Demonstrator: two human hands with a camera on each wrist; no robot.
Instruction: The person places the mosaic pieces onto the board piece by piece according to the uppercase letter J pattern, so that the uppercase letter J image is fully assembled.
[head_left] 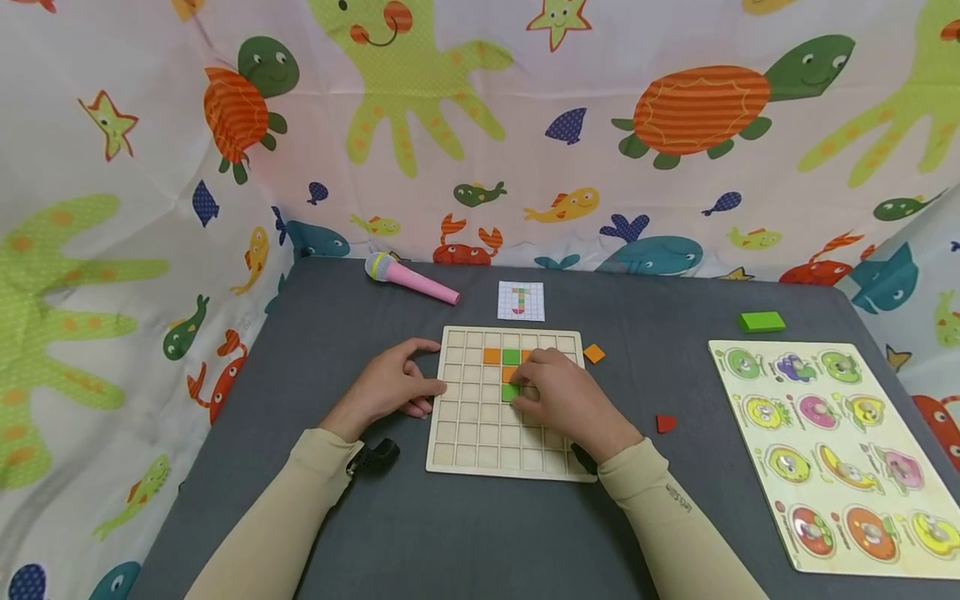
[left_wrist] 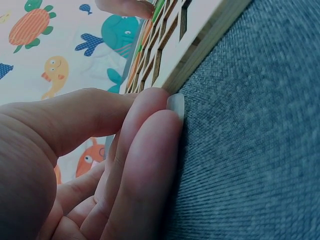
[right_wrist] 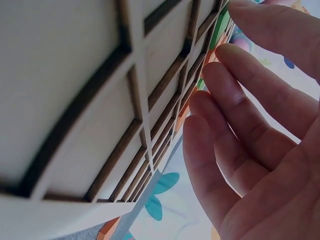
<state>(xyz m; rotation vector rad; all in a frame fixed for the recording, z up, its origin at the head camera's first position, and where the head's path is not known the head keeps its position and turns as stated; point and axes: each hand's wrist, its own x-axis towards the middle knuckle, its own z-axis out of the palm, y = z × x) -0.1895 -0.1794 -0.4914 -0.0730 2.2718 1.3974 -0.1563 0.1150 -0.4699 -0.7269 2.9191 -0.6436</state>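
A square wooden grid board [head_left: 468,433] lies on the table. Its upper cells hold orange tiles [head_left: 492,357] and green tiles [head_left: 511,357] in a T-like layout. My left hand [head_left: 386,387] rests against the board's left edge, thumb and fingertips touching it; the left wrist view shows those fingertips [left_wrist: 150,145] at the wooden side. Over the board, my right hand [head_left: 562,396] has its thumb and fingers at the lowest green tile [head_left: 509,392]. The right wrist view shows the fingers [right_wrist: 235,100] loosely bent and apart, fingertips near the tiles. My right hand partly covers another orange tile [head_left: 526,356].
A pattern card [head_left: 521,302] lies behind the board, with a pink toy microphone [head_left: 420,282] to its left. A loose orange tile [head_left: 594,354] and red piece [head_left: 666,424] sit at the right, near a picture board [head_left: 757,454] and green block [head_left: 761,322].
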